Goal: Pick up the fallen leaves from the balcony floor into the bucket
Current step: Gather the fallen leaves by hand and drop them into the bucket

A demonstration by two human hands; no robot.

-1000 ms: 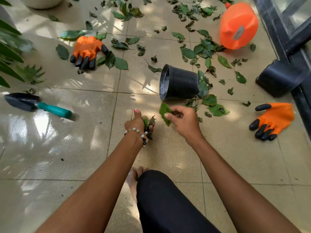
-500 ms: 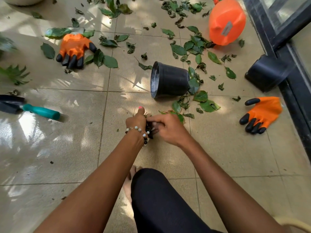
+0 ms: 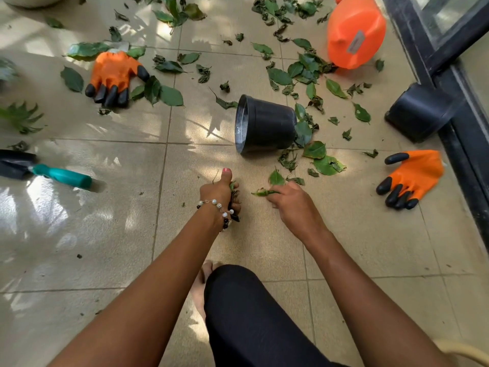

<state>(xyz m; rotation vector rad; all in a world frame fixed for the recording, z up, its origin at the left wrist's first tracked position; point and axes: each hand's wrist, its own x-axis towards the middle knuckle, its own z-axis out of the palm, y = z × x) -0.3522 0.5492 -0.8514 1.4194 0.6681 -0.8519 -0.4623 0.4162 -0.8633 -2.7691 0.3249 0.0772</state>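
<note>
Your left hand (image 3: 221,193) is clenched around a wad of gathered leaves. Your right hand (image 3: 293,205) pinches a leaf (image 3: 262,192) off the floor (image 3: 119,234), mid-collection. Next, carry both loads to the toppled black bucket (image 3: 266,124) just ahead.

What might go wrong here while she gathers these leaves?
The left hand already grips a full bunch of leaves, so some may slip out. The black pot lies on its side, so leaves dropped in could spill back. The right hand pinches only a curled leaf.
</note>
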